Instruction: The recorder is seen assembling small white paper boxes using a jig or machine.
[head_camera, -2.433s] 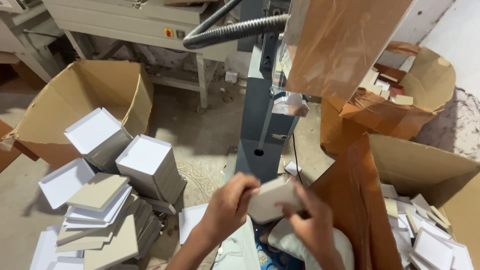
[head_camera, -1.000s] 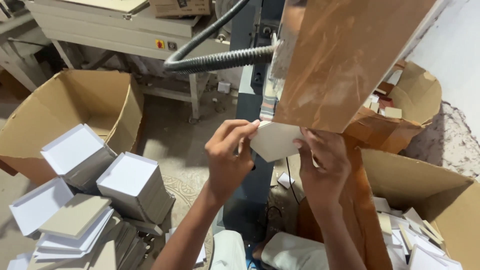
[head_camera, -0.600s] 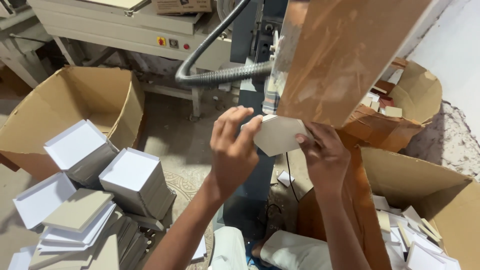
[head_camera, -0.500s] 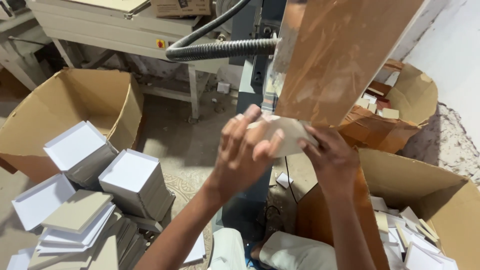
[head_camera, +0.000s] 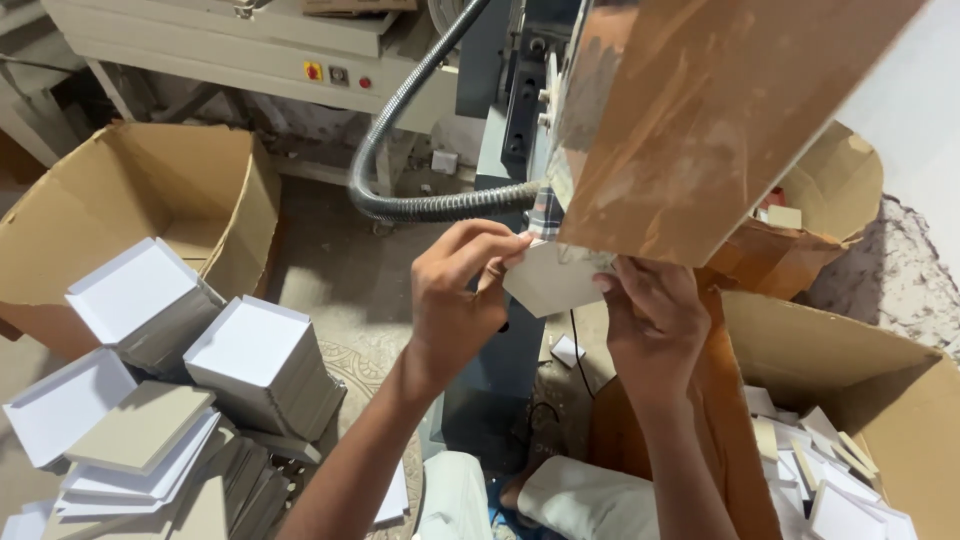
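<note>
Head view | left hand (head_camera: 462, 300) and right hand (head_camera: 655, 320) raised, fingers closed pinching flat grey cardboard piece (head_camera: 550, 282) | under brown machine panel (head_camera: 700, 130)

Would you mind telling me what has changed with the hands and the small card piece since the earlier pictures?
Both hands lifted the pale card piece from low near the lap up to the machine, under the brown cardboard panel. The left hand and right hand kept hold of it throughout, and now press it there. The white box stacks, the open carton and the metal hose stayed put.

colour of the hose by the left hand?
Silver-grey, ribbed metal hose, clearest in the head view.
</note>
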